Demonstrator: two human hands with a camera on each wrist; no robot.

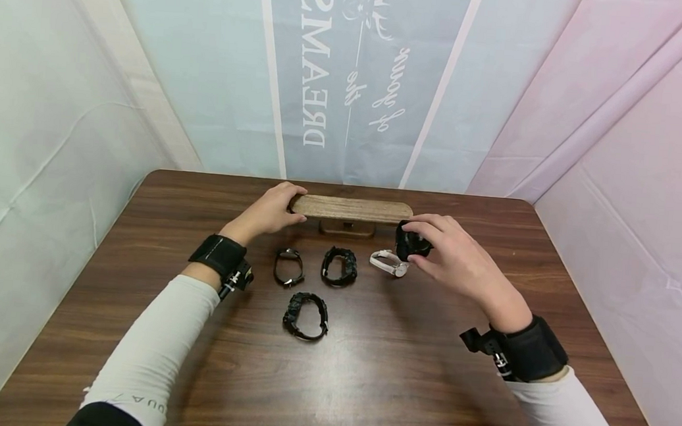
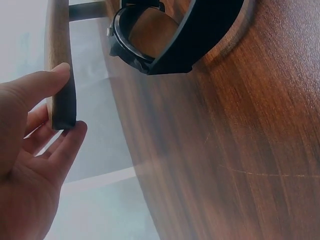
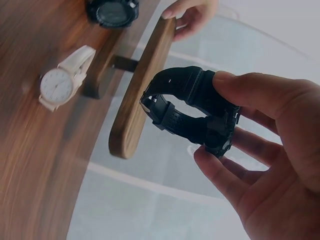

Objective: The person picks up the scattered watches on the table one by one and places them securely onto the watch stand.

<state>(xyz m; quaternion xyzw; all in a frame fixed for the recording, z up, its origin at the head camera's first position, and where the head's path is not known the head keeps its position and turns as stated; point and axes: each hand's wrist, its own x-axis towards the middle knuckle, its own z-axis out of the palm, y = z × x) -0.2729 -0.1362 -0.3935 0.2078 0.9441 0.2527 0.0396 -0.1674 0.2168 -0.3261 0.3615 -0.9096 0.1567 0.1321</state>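
At the back of the table stands a wooden display stand (image 1: pixel 350 208), a rounded horizontal bar on a short post and base. My left hand (image 1: pixel 266 213) grips the bar's left end, thumb on the near side and fingers behind, as the left wrist view shows. Close to the bar's right end, my right hand (image 1: pixel 459 257) pinches a black wristwatch (image 3: pixel 220 117) by its case between thumb and fingers. That watch's strap forms a closed loop pointing toward the bar (image 3: pixel 131 117); in the right wrist view it appears off the table.
A white watch (image 1: pixel 399 268) lies below the held one. Left of it are a chunky black watch (image 1: pixel 348 267) and a slim dark watch (image 1: pixel 287 280). Another black watch (image 1: pixel 292 314) lies nearer the front. A fabric backdrop (image 1: pixel 224 99) hangs behind the table (image 1: pixel 328 390).
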